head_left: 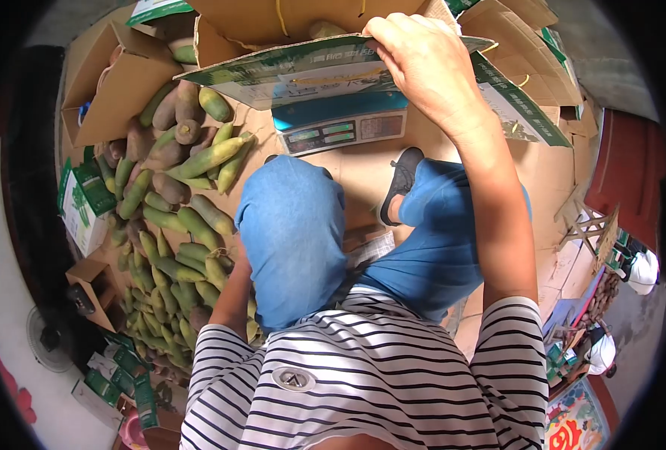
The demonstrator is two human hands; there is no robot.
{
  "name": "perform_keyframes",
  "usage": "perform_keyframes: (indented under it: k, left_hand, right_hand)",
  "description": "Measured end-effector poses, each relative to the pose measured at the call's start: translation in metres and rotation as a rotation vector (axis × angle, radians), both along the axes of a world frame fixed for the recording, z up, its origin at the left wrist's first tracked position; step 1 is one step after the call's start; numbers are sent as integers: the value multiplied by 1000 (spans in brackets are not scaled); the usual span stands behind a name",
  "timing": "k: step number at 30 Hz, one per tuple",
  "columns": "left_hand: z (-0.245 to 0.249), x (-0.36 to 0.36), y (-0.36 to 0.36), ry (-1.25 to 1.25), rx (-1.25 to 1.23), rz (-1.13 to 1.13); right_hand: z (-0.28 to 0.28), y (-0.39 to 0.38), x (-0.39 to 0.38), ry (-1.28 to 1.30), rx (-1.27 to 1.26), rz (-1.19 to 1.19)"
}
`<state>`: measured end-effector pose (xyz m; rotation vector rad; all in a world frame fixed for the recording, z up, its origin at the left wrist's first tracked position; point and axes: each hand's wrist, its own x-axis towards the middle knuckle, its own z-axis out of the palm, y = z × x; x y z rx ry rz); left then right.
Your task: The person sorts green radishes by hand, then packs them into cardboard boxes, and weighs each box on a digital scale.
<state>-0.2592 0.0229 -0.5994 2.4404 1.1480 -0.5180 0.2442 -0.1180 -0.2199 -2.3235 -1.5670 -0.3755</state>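
My right hand [426,67] is closed over the edge of a raised flap of an open cardboard box [303,75]; the flap has a green printed face. Directly below the flap is a digital scale [344,135] with a blue top and lit displays, and the box covers part of it. My left forearm reaches down beside my left knee, which hides my left hand. Close to that arm lies a big heap of long green and brownish vegetables, which look like radishes [205,161]. Little of the box's inside shows.
An open cardboard box [108,90] stands at the upper left, beside the heap. More opened boxes [524,49] are at the upper right. A green and white carton [85,206] and a fan [48,337] are on the left. Two people in white hats [640,271] are far right.
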Motion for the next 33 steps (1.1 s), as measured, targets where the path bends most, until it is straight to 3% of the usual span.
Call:
perform_keyframes:
  k: [4,7,9,10,12,13,16,19,22,25,26,27,33]
  left_hand:
    - [39,32,23,-270,76,116]
    - [104,80,52,-456,63,136]
    - [170,119,76,-540,-40,102]
    - [186,132,81,-558,44,79]
    - [198,143,95,-541,-17,119]
    - [173,127,103,-583,-148,214]
    - [105,86,86,-371,-195,216]
    - [41,55,41,-85,-168,127]
    - [-6,40,18,-27,-31,100]
    - [2,36,8,-160,112,127]
    - [45,61,7,-57,118,167]
    - [50,62,10,-36,91,222]
    - [25,57,28,87,-88,462]
  right_hand:
    - [-3,-2,2,-9,7,16]
    - [-4,-3,2,-19,-5,7]
    - [-6,-3,1,-18,-12,-11]
    - [-7,-3,1,-19,-11,-20]
    - [-10,-1,1,-28,2,-22]
    - [-12,-1,1,-37,15,-18]
    - [-12,-3,4,-48,45,-5]
    - [-12,-5,2,-53,77,16]
    - [-13,-2,8,-64,50,64]
    - [-6,0,3,-49,53,72]
    - [-1,0,1,-44,18,60]
    - [-1,0,0,-45,15,59]
    - [5,1,-5,-5,-39,17]
